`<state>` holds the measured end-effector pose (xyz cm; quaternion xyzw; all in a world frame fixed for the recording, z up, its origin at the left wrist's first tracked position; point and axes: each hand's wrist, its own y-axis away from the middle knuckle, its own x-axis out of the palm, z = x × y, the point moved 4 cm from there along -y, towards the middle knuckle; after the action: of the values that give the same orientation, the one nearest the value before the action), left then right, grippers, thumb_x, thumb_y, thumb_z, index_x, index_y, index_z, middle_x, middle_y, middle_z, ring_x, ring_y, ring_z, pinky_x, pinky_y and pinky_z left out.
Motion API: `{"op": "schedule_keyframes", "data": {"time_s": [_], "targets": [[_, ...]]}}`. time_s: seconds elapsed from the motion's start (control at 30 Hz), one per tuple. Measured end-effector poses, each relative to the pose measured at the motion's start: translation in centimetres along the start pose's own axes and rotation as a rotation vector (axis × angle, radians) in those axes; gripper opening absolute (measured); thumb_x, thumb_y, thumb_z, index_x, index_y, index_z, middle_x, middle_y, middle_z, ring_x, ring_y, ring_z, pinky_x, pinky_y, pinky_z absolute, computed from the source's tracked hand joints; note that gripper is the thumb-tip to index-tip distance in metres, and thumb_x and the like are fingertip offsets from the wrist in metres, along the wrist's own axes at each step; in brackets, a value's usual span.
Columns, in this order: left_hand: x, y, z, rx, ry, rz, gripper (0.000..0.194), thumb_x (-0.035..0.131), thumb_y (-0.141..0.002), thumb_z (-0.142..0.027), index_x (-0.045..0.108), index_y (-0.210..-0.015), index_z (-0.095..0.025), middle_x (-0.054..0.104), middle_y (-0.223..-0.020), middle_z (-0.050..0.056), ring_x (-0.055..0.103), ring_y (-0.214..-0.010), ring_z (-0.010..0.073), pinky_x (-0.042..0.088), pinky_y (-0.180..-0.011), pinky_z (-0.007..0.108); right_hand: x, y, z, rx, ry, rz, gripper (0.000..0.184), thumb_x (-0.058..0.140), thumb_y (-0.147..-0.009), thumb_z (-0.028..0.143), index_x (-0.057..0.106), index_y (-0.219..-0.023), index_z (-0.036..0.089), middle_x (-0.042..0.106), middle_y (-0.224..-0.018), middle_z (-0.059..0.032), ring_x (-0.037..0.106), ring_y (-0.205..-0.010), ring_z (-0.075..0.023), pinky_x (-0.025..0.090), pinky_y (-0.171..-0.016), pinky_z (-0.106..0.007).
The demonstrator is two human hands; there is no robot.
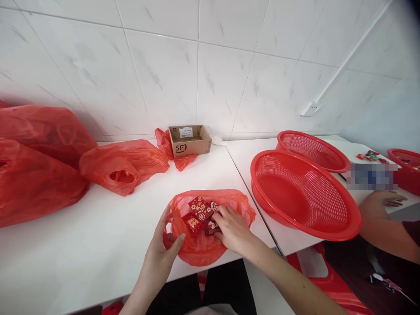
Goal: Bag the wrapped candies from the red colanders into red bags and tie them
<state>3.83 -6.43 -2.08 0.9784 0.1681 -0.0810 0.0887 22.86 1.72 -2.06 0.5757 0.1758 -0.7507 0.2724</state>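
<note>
Clock directions are taken from the open red plastic bag (pixel 205 258), with twelve toward the tiled wall (pixel 226 83). The bag is set near the front edge of the white bench (pixel 98 253), its mouth spread wide, and red snack packets are seen inside it. A red packet with white flowers (pixel 197 208) is placed at twelve within the bag, a red packet with gold characters (pixel 193 224) at nine, and a darker red packet (pixel 212 226) at three.

The left hand (pixel 160 247) is placed at the bag's eight-to-nine o'clock rim, partly open, with thumb and fingers spread well apart. The right hand (pixel 234 229) is reached in from four o'clock, its fingers bent over the darker packet; whether that packet is gripped cannot be told.

At twelve, an SF cardboard box (pixel 193 148) is stood near the wall, with red plastic film (pixel 162 142) caught around it. A smaller red bag (pixel 144 157) is laid at ten, beside bulging red bags (pixel 39 188) between nine and ten. Two red perforated plastic baskets (pixel 308 232) are set between two and three, and at three a co-worker's hand (pixel 382 199) is partly seen.
</note>
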Motion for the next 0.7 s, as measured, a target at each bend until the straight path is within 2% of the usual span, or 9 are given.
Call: {"op": "schedule_keyframes", "data": {"time_s": [0.17, 0.27, 0.33, 0.4, 0.5, 0.53, 0.6, 0.67, 0.7], "targets": [[0.1, -0.1, 0.3, -0.009, 0.028, 0.042, 0.080, 0.063, -0.081, -0.046, 0.025, -0.151, -0.033, 0.052, -0.137, 0.006, 0.058, -0.082, 0.0134, 0.052, -0.080, 0.030, -1.4, 0.3, -0.9, 0.050, -0.261, -0.079, 0.023, 0.055, -0.076, 0.003, 0.051, -0.090, 0.021, 0.060, -0.094, -0.0019, 0.058, -0.084, -0.0184, 0.045, -0.068, -0.030], [0.2, 0.0, 0.1, -0.009, 0.043, 0.020, 0.080, 0.064, -0.080, -0.047, 0.027, -0.150, -0.033, 0.053, -0.134, 0.006, 0.055, -0.072, 0.0114, 0.052, -0.073, 0.030, -1.7, 0.5, -0.7, 0.052, -0.344, -0.119, 0.024, 0.059, -0.076, 0.002, 0.049, -0.087, 0.022, 0.057, -0.096, -0.0008, 0.056, -0.084, -0.0168, 0.044, -0.070, -0.029], [0.4, 0.2, -0.1, -0.005, 0.042, -0.006, 0.079, 0.064, -0.079, -0.048, 0.029, -0.149, -0.034, 0.056, -0.131, 0.006, 0.052, -0.068, 0.0104, 0.052, -0.071, 0.029, -2.0, 1.0, -0.1, 0.037, -0.387, -0.076, 0.026, 0.067, -0.074, 0.006, 0.050, -0.086, 0.022, 0.056, -0.100, -0.0010, 0.055, -0.088, -0.0178, 0.044, -0.074, -0.031], [0.5, 0.3, -0.2, 0.002, 0.048, -0.024, 0.078, 0.063, -0.080, -0.048, 0.031, -0.149, -0.033, 0.057, -0.128, 0.006, 0.052, -0.069, 0.0113, 0.051, -0.074, 0.030, -3.1, 1.9, 0.7, 0.020, -0.545, 0.036, 0.023, 0.072, -0.075, 0.016, 0.052, -0.086, 0.022, 0.057, -0.096, 0.0003, 0.055, -0.085, -0.0165, 0.045, -0.074, -0.030], [0.5, 0.4, -0.3, -0.003, 0.028, -0.021, 0.078, 0.062, -0.080, -0.048, 0.031, -0.149, -0.032, 0.058, -0.125, 0.006, 0.051, -0.069, 0.0116, 0.050, -0.075, 0.031, -7.2, 3.9, 1.0, -0.033, -0.797, 0.104, 0.015, 0.066, -0.086, 0.033, 0.056, -0.088, 0.022, 0.059, -0.087, 0.0006, 0.056, -0.079, -0.0142, 0.047, -0.073, -0.027], [0.5, 0.5, -0.3, -0.006, 0.012, -0.020, 0.077, 0.062, -0.080, -0.048, 0.031, -0.149, -0.033, 0.059, -0.123, 0.005, 0.050, -0.067, 0.0114, 0.049, -0.074, 0.031, -9.0, 4.5, 0.3, -0.039, -0.819, 0.052, 0.017, 0.062, -0.088, 0.038, 0.057, -0.087, 0.022, 0.060, -0.085, 0.0001, 0.056, -0.077, -0.0141, 0.047, -0.072, -0.027], [0.3, 0.5, -0.3, -0.008, -0.017, -0.024, 0.077, 0.062, -0.079, -0.048, 0.032, -0.149, -0.034, 0.061, -0.117, 0.004, 0.048, -0.065, 0.0110, 0.049, -0.073, 0.031, -12.7, 5.5, -2.5, 0.023, -0.740, -0.151, 0.022, 0.058, -0.090, 0.043, 0.058, -0.085, 0.022, 0.061, -0.083, -0.0007, 0.058, -0.076, -0.0145, 0.047, -0.070, -0.026], [0.3, 0.6, -0.4, -0.013, -0.027, -0.027, 0.078, 0.063, -0.079, -0.049, 0.032, -0.148, -0.034, 0.062, -0.112, 0.003, 0.047, -0.063, 0.0108, 0.048, -0.068, 0.028, -15.1, 6.3, -7.0, 0.208, -0.515, -0.338, 0.026, 0.056, -0.090, 0.048, 0.058, -0.090, 0.022, 0.065, -0.091, -0.0035, 0.061, -0.086, -0.0185, 0.048, -0.078, -0.030], [0.3, 0.7, -0.4, -0.017, -0.023, -0.022, 0.079, 0.064, -0.079, -0.049, 0.031, -0.149, -0.034, 0.062, -0.111, 0.002, 0.045, -0.062, 0.0106, 0.047, -0.065, 0.027, -15.4, 6.5, -9.5, 0.306, -0.367, -0.358, 0.028, 0.055, -0.089, 0.050, 0.059, -0.095, 0.023, 0.066, -0.099, -0.0054, 0.062, -0.094, -0.0211, 0.048, -0.082, -0.033]]}}
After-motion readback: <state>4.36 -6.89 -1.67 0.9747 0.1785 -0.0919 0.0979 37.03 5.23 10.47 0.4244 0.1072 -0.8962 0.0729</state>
